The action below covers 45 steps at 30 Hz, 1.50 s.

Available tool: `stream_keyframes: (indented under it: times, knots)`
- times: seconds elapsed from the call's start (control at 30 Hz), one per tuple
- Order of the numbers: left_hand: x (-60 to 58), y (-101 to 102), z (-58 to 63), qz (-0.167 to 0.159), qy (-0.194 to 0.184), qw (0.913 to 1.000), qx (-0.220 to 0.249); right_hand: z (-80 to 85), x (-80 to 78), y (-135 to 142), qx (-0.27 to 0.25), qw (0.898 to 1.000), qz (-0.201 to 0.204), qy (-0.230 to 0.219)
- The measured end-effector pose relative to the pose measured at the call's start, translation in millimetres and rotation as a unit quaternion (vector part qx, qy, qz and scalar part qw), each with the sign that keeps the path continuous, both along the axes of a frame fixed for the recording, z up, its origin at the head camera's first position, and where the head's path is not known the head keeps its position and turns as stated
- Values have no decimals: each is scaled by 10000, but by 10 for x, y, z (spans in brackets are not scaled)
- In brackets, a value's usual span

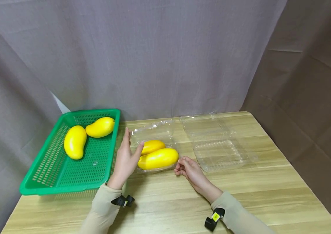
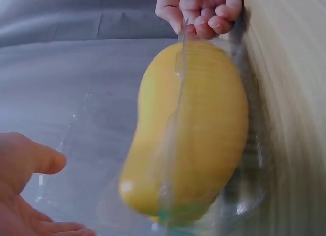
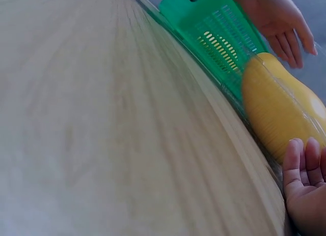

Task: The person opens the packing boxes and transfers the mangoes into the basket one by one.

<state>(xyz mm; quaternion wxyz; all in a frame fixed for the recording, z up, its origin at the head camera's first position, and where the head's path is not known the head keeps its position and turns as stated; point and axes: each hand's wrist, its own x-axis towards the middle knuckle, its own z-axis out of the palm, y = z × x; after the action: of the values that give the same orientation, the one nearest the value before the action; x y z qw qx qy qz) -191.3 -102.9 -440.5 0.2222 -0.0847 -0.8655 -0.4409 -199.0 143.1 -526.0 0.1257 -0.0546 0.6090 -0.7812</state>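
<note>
In the head view, the left hand [image 1: 126,162] stands beside the left side of a clear container [image 1: 153,130], its fingers extended and thumb spread, gripping nothing; the right hand [image 1: 193,174] pinches the container's rim at its right front corner. Two yellow mangoes, a front one [image 1: 160,158] and a rear one [image 1: 153,146], lie side by side in the container on the wooden counter [image 1: 165,208]. A second clear container [image 1: 219,154] lies unfolded to the right; a green basket [image 1: 66,190] with two more mangoes is at left. The left wrist view shows the right thumb and finger nipping the plastic edge beyond the front mango. In the right wrist view, the hands are well apart at opposite ends of it.
</note>
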Motion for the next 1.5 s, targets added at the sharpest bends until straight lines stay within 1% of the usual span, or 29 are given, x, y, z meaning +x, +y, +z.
stream_keyframes:
  times: [0.07,0.17,0.37,0.67,0.8,0.9,1.1,1.33,1.4,1.5]
  knots:
    - [-50,17,-38,-30,-153,9993,328,-4,-1,-4,2,10000,-25,-6]
    - [-138,36,-103,-5,-339,9975,614,-9,-3,-10,-32,9999,-92,-47]
    - [-286,55,-220,68,-574,9943,897,-20,-10,-29,-41,9999,-136,-4]
    - [-440,3,-398,-27,-1087,9871,1178,-12,-4,-27,50,9999,-129,14]
    - [-486,-9,-457,-151,-1413,9795,1429,-17,-2,-24,40,9999,-127,22]
    - [-519,-18,-492,-229,-1645,9719,1670,-19,3,-22,4,9999,-140,-4]
    - [-579,-31,-538,-405,-1899,9611,1964,-21,15,-11,13,9999,-152,-24]
    - [-607,-40,-588,-583,-2381,9427,2265,-22,26,5,-5,10000,12,38]
    - [-614,-41,-597,-615,-2454,9402,2283,-19,29,10,17,10000,54,53]
    - [-623,-43,-604,-656,-2495,9388,2280,-11,31,16,50,9999,87,57]
